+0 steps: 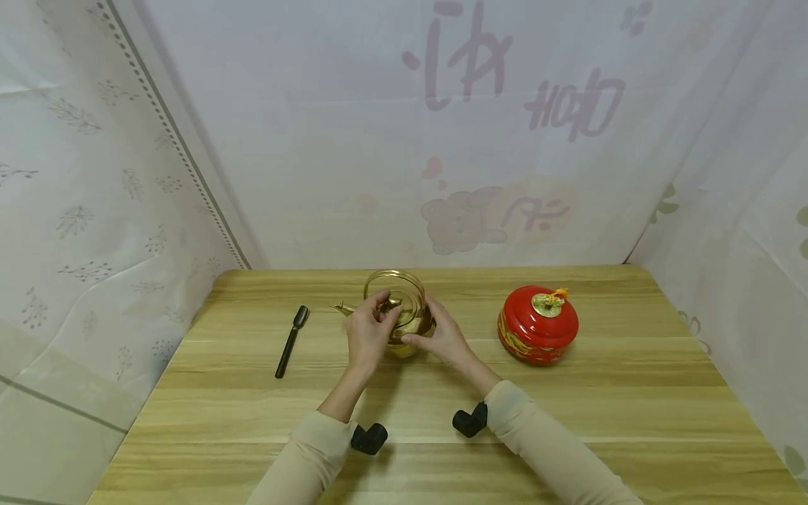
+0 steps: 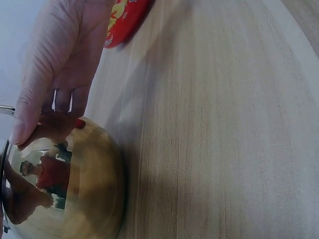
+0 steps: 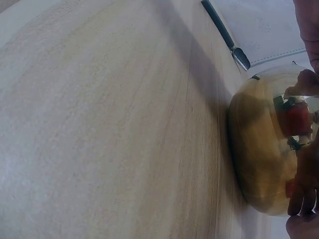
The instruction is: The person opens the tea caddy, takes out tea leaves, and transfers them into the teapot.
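A shiny golden teapot [image 1: 404, 348] stands on the table, its spout [image 1: 344, 308] toward the left and its hoop handle [image 1: 396, 273] raised above the lid. My left hand [image 1: 368, 335] pinches the lid's knob [image 1: 394, 302] between thumb and fingers. Around the right side of the body, my right hand [image 1: 447, 340] holds the pot, thumb in front and fingers behind, partly hidden. The left wrist view catches the right hand [image 2: 65, 55] with its thumb on the polished teapot [image 2: 94, 184]. Whether the lid is seated or lifted cannot be told.
Left of the teapot lies a dark scoop [image 1: 292, 344] with a slim handle. To the right stands a round red jar [image 1: 536, 330] with a gold lid plate and orange tassel. Printed cloth [image 1: 341, 140] hangs behind and beside the wooden table [image 1: 416, 463].
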A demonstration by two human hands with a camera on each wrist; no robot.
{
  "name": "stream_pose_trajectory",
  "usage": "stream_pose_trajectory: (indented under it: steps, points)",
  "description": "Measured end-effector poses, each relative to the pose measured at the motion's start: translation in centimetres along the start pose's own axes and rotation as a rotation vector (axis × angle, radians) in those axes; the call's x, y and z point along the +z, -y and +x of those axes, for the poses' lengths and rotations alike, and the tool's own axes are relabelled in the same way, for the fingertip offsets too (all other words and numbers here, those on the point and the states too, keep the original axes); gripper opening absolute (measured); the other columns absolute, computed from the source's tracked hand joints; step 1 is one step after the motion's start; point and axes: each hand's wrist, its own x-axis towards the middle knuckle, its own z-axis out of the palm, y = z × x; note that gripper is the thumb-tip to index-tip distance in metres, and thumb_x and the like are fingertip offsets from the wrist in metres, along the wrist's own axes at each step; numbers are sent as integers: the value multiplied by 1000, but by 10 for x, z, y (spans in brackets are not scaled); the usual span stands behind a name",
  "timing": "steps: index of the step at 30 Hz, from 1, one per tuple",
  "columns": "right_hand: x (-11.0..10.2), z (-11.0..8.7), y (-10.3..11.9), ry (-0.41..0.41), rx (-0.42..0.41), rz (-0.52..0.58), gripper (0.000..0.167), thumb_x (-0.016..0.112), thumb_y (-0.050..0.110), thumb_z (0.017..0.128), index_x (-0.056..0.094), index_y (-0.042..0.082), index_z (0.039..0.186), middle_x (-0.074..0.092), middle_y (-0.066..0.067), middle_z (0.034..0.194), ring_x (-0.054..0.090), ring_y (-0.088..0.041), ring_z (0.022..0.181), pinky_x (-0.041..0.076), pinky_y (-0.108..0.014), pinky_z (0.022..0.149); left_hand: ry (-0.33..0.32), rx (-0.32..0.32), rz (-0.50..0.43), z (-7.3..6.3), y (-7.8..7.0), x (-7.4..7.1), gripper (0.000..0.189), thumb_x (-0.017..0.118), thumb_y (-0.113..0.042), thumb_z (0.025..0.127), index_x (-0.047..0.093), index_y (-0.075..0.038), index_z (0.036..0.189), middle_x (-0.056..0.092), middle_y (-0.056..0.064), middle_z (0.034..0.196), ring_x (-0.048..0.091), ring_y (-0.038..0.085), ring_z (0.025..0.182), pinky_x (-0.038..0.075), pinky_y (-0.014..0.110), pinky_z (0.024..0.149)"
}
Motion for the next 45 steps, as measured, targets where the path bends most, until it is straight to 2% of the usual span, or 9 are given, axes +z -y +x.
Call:
stream_pose_trajectory:
  steps: [3, 10, 16, 28, 34, 36, 42, 45]
  points:
    - [0, 0, 4, 3, -5, 14, 85, 79, 16, 77, 31, 15, 147, 37, -14, 147, 39, -31, 132, 37, -48, 104, -10, 4, 12, 1, 1, 0, 32, 74, -10, 80, 67, 4, 108, 70, 12, 79, 50, 8, 50, 36, 12, 41]
    - [-7, -9, 37, 21, -21, 17, 80, 76, 7, 78, 31, 0, 144, 35, -26, 144, 39, -40, 130, 37, -51, 103, -17, 8, 18, 2, -1, 0, 30, 74, -10, 80, 67, 4, 106, 70, 11, 79, 51, 10, 51, 38, 14, 43]
    - [-8, -11, 42, 21, -7, 10, 79, 76, 7, 78, 32, 1, 144, 35, -25, 144, 39, -39, 129, 37, -50, 103, -33, 13, 26, 2, 0, 0, 29, 74, -10, 80, 68, 2, 105, 70, 10, 78, 52, 9, 52, 39, 15, 43]
    - [-8, -11, 40, 14, 6, 16, 80, 77, 9, 78, 32, 2, 144, 37, -22, 144, 38, -37, 131, 35, -50, 105, -50, 38, 22, 3, -2, 0, 27, 74, -12, 81, 68, 1, 105, 67, 8, 73, 49, 9, 51, 35, 14, 43]
    - [0, -1, 5, -10, 5, -8, 85, 79, 21, 76, 32, 11, 146, 37, -10, 146, 38, -29, 133, 36, -46, 106, -61, 67, 9, 2, -6, -4, 27, 73, -12, 81, 68, 2, 104, 67, 9, 71, 50, 9, 51, 36, 14, 42]
    - [1, 0, -1, -11, -1, -15, 86, 80, 23, 76, 32, 12, 146, 37, -9, 147, 38, -28, 133, 36, -46, 106, -58, 68, -2, 1, -7, -5, 27, 73, -13, 82, 67, 2, 104, 67, 9, 71, 50, 9, 51, 36, 15, 41]
    - [0, 0, -2, -14, -30, -10, 86, 80, 21, 75, 32, 12, 146, 39, -9, 145, 39, -29, 132, 36, -47, 105, -47, 51, -86, -4, -12, -12, 28, 72, -13, 83, 67, 0, 106, 71, 10, 89, 54, 9, 55, 39, 17, 41]
    - [0, 0, -1, -12, -14, -7, 85, 80, 21, 76, 32, 13, 146, 40, -8, 145, 39, -26, 132, 36, -45, 106, -45, 40, -131, -7, -14, -16, 27, 72, -14, 83, 68, -2, 106, 71, 9, 95, 54, 10, 57, 40, 16, 42]
